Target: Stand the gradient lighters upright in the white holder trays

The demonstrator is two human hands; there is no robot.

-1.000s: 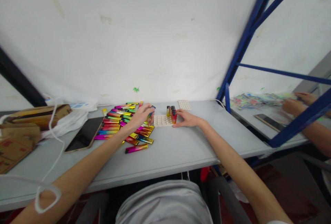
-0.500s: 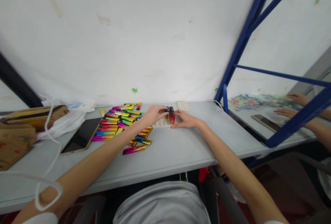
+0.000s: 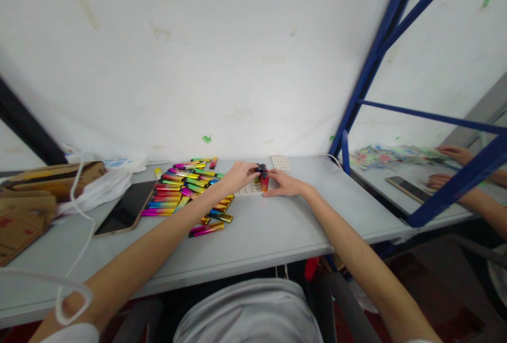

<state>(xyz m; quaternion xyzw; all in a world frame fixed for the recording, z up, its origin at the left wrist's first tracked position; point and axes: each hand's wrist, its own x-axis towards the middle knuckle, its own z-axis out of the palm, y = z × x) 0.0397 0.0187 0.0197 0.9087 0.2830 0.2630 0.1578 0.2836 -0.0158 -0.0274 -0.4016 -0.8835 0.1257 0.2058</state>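
Head view: reaches both bare arms across a grey table [image 3: 273, 226] to a pale gridded tray [image 3: 249, 189] straight ahead. Looks to be at the step of setting lighters upright in the tray, with a small cluster of upright lighters [image 3: 262, 168] at its right end and bare cells showing to their left. Holds the left hand [image 3: 238, 175] over the cluster, thumb and fingertips drawn in at the black tops; cannot tell whether clamped on one lighter or only touching. Cups the cluster's right side with the right hand [image 3: 285, 183], thumb and forefinger apart, beside a red lighter [image 3: 264, 184] at the near side, probably as a brace.

Shows a loose pile of lighters [image 3: 166, 193] lying flat to the left of the tray, and a second pale tray [image 3: 281, 161] farther back.

Seems to call next for seating straight down, then easing the left fingertips off upward without tipping neighbours, right hand steady. Would then need a fresh lighter from the pile, turned black top up.
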